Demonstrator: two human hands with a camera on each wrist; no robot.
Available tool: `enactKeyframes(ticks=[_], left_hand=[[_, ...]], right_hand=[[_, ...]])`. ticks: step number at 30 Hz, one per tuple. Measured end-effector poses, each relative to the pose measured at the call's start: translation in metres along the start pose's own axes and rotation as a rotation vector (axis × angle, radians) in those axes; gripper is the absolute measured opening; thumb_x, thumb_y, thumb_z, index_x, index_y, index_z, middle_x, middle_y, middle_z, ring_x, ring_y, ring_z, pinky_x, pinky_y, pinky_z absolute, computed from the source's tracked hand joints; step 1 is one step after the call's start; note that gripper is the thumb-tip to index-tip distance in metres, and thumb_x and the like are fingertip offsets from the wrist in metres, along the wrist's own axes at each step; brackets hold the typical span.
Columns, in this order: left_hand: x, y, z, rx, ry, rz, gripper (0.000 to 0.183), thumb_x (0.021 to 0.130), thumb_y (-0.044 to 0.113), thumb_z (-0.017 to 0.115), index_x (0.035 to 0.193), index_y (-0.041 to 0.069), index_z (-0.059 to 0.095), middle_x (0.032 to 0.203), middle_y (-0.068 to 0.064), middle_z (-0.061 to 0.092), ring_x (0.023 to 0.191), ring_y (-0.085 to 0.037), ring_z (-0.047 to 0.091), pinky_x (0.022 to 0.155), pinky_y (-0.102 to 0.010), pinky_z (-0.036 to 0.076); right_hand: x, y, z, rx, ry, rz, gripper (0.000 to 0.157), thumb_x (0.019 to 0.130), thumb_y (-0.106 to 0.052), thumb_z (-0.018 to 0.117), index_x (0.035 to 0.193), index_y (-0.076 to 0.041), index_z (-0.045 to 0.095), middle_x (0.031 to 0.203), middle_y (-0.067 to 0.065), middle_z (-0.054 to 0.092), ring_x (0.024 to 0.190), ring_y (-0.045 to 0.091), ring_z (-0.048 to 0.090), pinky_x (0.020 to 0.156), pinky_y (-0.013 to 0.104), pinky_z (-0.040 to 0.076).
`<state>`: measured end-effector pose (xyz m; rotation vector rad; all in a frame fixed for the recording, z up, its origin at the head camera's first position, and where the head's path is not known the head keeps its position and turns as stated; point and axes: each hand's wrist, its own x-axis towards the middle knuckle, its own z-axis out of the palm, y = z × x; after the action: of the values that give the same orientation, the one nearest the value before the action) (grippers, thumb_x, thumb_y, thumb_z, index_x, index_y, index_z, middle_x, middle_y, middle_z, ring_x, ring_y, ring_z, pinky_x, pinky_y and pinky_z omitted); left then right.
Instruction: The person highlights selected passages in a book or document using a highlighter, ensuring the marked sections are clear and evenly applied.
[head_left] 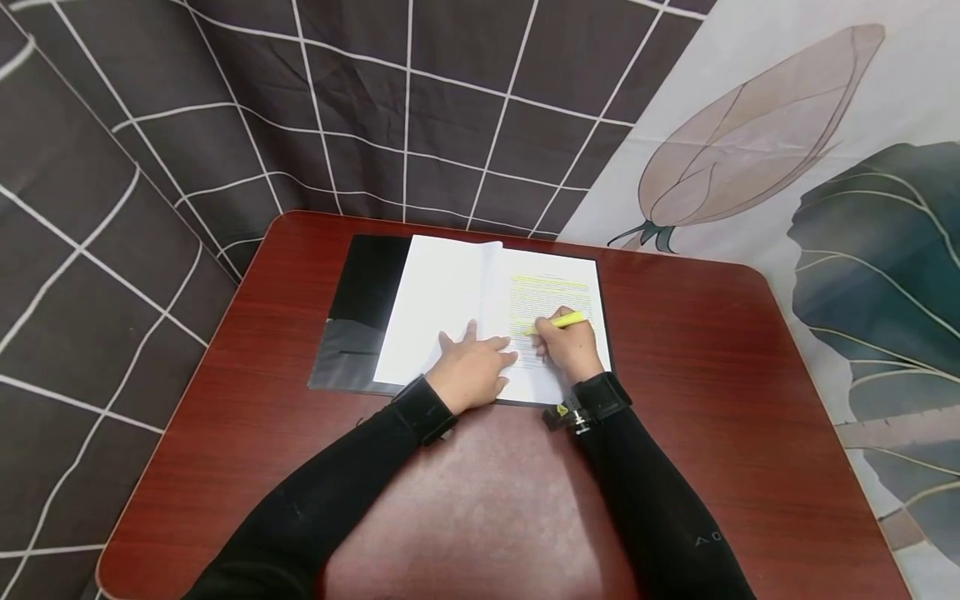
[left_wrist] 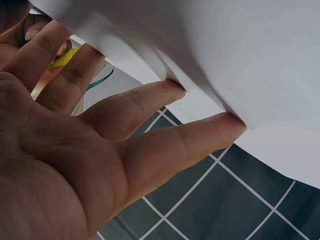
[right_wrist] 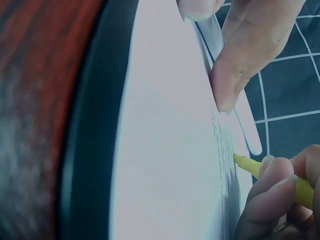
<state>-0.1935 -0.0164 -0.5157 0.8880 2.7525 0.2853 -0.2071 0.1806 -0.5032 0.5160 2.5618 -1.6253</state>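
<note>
Right grip [head_left: 572,346], at the centre right of the head view, is pinched round a yellow highlighter [head_left: 567,319], whose tip meets the printed page [head_left: 531,383] near the middle of the frame. Yellow marking covers lines in the upper part of that page. Left grip [head_left: 471,367], just left of it, has its fingers spread apart and rests across the white page [head_left: 435,292] and the printed one. Both lie in an open black folder [head_left: 367,275] on a reddish-brown bench [head_left: 697,375], with a dark gridded cloth [head_left: 360,92] across the upper left.

From the left wrist, the left grip fills the lower left, two fingertips touching white paper near the centre; the highlighter shows in part behind the fingers at the upper left.

From the right wrist, the highlighter's tip stands against lines of print at the lower right, thumb and fingers closed about its barrel. Left-hand fingers press the paper at the upper right; the folder's dark edge runs down the left, beside the bench.
</note>
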Motion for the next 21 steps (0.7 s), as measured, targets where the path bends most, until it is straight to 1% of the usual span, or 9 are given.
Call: enactKeyframes(ticks=[2, 5, 7, 10, 14, 17, 21], left_hand=[[-0.004, 0.004, -0.008, 0.009, -0.012, -0.006, 0.049, 0.11, 0.04, 0.072, 0.158, 0.033, 0.07, 0.176, 0.005, 0.056, 0.163, -0.064, 0.042, 0.11, -0.095, 0.042], [-0.013, 0.012, -0.024, 0.003, -0.038, -0.019, 0.048, 0.112, 0.038, 0.069, 0.159, 0.028, 0.068, 0.176, 0.002, 0.056, 0.164, -0.063, 0.041, 0.114, -0.093, 0.041], [-0.014, 0.013, -0.025, 0.002, -0.039, -0.021, 0.048, 0.112, 0.038, 0.069, 0.16, 0.027, 0.068, 0.177, 0.002, 0.056, 0.164, -0.063, 0.04, 0.115, -0.093, 0.041], [-0.008, 0.008, -0.013, -0.003, -0.006, -0.016, 0.048, 0.11, 0.037, 0.073, 0.157, 0.029, 0.071, 0.174, 0.001, 0.058, 0.161, -0.064, 0.044, 0.111, -0.095, 0.042], [-0.009, 0.008, -0.012, -0.011, 0.001, -0.015, 0.047, 0.109, 0.036, 0.073, 0.156, 0.029, 0.071, 0.174, 0.001, 0.059, 0.161, -0.064, 0.045, 0.111, -0.095, 0.042], [-0.015, 0.012, -0.024, -0.009, -0.026, -0.02, 0.048, 0.112, 0.037, 0.07, 0.159, 0.026, 0.069, 0.176, 0.0, 0.057, 0.164, -0.062, 0.041, 0.115, -0.093, 0.041], [-0.015, 0.013, -0.025, -0.016, -0.025, -0.02, 0.048, 0.111, 0.036, 0.071, 0.158, 0.025, 0.069, 0.175, -0.001, 0.057, 0.164, -0.062, 0.041, 0.115, -0.094, 0.04]], right_hand=[[0.0, 0.001, -0.001, 0.006, 0.002, 0.004, 0.019, 0.104, -0.012, 0.065, 0.087, -0.012, 0.059, 0.069, -0.004, 0.069, 0.056, 0.006, 0.063, 0.054, 0.017, 0.051], [0.0, 0.001, -0.003, 0.02, 0.003, 0.004, 0.019, 0.105, -0.011, 0.065, 0.087, -0.012, 0.058, 0.069, -0.004, 0.069, 0.056, 0.006, 0.063, 0.054, 0.017, 0.051], [0.0, 0.002, -0.004, 0.027, 0.003, 0.001, 0.018, 0.105, -0.011, 0.064, 0.088, -0.011, 0.058, 0.069, -0.004, 0.069, 0.056, 0.006, 0.064, 0.054, 0.017, 0.052], [0.0, 0.002, -0.006, 0.033, 0.003, 0.001, 0.018, 0.105, -0.011, 0.064, 0.088, -0.011, 0.058, 0.069, -0.003, 0.069, 0.056, 0.006, 0.064, 0.054, 0.017, 0.052], [-0.001, 0.003, -0.009, 0.02, 0.005, 0.004, 0.019, 0.105, -0.013, 0.064, 0.087, -0.012, 0.058, 0.069, -0.003, 0.069, 0.056, 0.006, 0.063, 0.054, 0.018, 0.051], [0.0, 0.004, -0.011, 0.018, 0.009, 0.007, 0.019, 0.104, -0.013, 0.064, 0.087, -0.012, 0.058, 0.069, -0.004, 0.069, 0.056, 0.005, 0.063, 0.054, 0.018, 0.051], [0.0, 0.005, -0.013, 0.019, 0.019, 0.01, 0.019, 0.104, -0.012, 0.064, 0.086, -0.012, 0.057, 0.068, -0.004, 0.069, 0.056, 0.004, 0.063, 0.053, 0.018, 0.051]])
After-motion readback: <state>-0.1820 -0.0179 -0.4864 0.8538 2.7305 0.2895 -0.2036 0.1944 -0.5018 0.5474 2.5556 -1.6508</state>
